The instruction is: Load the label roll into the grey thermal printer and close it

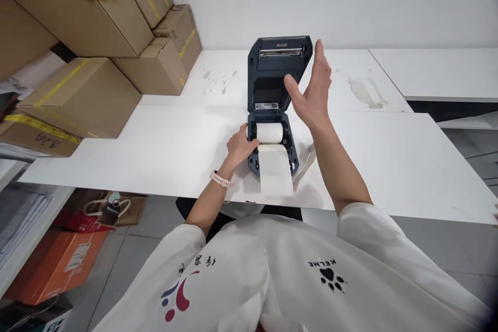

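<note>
White paper strip hangs out from the front of the label printer on the white table. Left hand rests against the printer's left side, fingers curled at the paper roll. Right hand is spread wide, empty, beside the raised lid. Cardboard boxes stand far left.

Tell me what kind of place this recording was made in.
Probably a packing or stockroom area. Taped cardboard boxes are stacked against the wall, a label printer stands open on the white table with its paper roll loaded, and more boxes sit on the floor below.
</note>
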Motion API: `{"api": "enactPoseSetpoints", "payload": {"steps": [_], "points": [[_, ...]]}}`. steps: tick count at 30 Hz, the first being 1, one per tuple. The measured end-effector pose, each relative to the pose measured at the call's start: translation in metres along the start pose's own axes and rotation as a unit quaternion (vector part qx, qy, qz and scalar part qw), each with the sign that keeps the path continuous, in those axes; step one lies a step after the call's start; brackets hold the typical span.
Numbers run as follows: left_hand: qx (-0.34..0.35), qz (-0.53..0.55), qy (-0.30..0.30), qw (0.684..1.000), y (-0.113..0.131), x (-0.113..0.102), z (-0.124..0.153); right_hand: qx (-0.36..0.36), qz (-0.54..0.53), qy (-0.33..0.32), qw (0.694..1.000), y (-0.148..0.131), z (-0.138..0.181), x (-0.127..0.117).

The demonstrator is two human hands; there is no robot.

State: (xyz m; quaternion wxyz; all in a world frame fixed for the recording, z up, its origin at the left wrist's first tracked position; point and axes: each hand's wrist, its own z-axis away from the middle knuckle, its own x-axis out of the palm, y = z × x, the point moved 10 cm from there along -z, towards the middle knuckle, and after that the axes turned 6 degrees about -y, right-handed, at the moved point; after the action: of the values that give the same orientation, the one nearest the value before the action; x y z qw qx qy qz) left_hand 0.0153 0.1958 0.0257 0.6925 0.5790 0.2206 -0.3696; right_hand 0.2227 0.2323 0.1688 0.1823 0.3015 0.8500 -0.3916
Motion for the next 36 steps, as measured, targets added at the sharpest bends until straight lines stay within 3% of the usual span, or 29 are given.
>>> {"api": "enactPoseSetpoints", "payload": {"steps": [2, 3, 5, 8, 11, 13, 15, 17, 20, 23, 25, 28, 31, 36], "points": [[-0.003, -0.015, -0.010, 1.000, 0.000, 0.001, -0.002, -0.016, 0.035, -0.013, 0.999, -0.016, 0.008, -0.001], [-0.001, -0.024, -0.008, 1.000, 0.000, 0.001, -0.003, -0.024, 0.045, -0.053, 0.997, -0.022, 0.014, 0.007], [0.004, -0.038, 0.001, 0.999, 0.001, -0.001, -0.006, -0.033, 0.067, -0.197, 0.978, -0.029, 0.029, 0.041], [0.006, -0.034, 0.007, 0.999, 0.001, 0.000, -0.007, -0.020, 0.153, -0.423, 0.893, -0.017, 0.063, 0.100], [-0.003, -0.010, 0.014, 1.000, -0.001, 0.000, -0.005, 0.008, 0.236, -0.492, 0.838, 0.002, 0.074, 0.128], [-0.008, 0.004, 0.019, 1.000, -0.002, 0.000, -0.004, 0.018, 0.223, -0.497, 0.838, 0.005, 0.071, 0.131], [-0.010, 0.011, 0.021, 1.000, -0.003, 0.000, -0.003, 0.010, 0.134, -0.501, 0.855, -0.001, 0.068, 0.119], [-0.010, 0.015, 0.021, 1.000, -0.005, 0.000, -0.003, 0.001, 0.010, -0.491, 0.871, -0.009, 0.063, 0.091], [-0.003, 0.024, 0.021, 0.999, -0.007, 0.001, -0.005, 0.010, -0.133, -0.422, 0.896, -0.006, 0.052, 0.029], [0.002, 0.035, 0.023, 0.999, -0.008, 0.002, -0.005, 0.054, -0.229, -0.319, 0.918, 0.027, 0.041, -0.021], [-0.004, 0.041, 0.021, 0.999, -0.008, 0.002, -0.005, 0.093, -0.265, -0.257, 0.924, 0.065, 0.035, -0.035], [-0.010, 0.047, 0.019, 0.999, -0.008, 0.002, -0.004, 0.139, -0.259, -0.184, 0.938, 0.126, 0.029, -0.030], [-0.009, 0.054, 0.021, 0.998, -0.007, 0.002, -0.004, 0.180, -0.227, -0.154, 0.945, 0.174, 0.030, -0.004], [-0.003, 0.066, 0.029, 0.997, -0.009, 0.001, -0.005, 0.258, -0.195, -0.180, 0.929, 0.208, 0.051, 0.037]]}}
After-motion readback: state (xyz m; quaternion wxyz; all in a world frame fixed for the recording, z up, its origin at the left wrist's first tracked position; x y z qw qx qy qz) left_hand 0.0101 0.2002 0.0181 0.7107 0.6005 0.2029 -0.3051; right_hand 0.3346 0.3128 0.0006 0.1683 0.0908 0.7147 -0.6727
